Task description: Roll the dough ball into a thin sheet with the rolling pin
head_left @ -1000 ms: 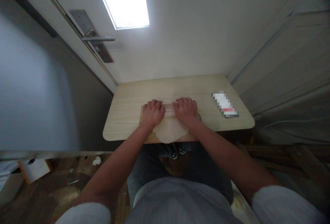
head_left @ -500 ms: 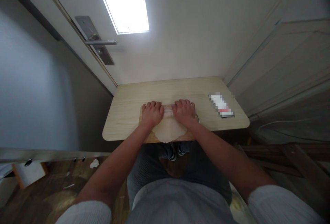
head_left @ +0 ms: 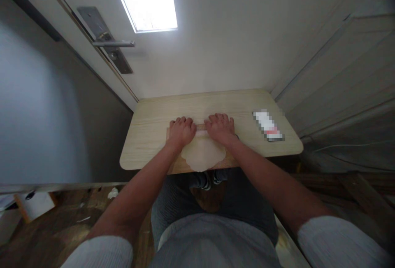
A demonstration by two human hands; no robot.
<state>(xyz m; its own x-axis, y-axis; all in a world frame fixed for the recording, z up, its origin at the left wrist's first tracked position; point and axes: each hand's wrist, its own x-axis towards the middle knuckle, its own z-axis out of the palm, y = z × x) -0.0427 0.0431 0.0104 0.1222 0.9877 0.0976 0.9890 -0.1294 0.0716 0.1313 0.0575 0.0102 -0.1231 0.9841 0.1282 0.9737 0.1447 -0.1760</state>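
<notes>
A thin, pale sheet of dough [head_left: 203,154] with a wavy near edge lies on a brown wooden board [head_left: 176,166]. Across its far side runs a narrow pale roll [head_left: 202,133]; whether this is a rolling pin or a rolled edge of dough I cannot tell. My left hand [head_left: 182,131] bends its fingers over the left end of the roll. Over the right end, my right hand [head_left: 220,128] is curled the same way, palm down. The hands are a small gap apart and cover most of the roll. Something thin and dark shows by my right wrist.
The board rests at the near edge of a light wooden table [head_left: 148,136]. A blurred-out phone-like object [head_left: 268,126] lies at the table's right. Behind stands a white door with a metal handle [head_left: 114,43]. Below are my knees and feet.
Both hands have shifted slightly forward, away from me, along the dough. The view has tilted a little; the dough lies much as before.
</notes>
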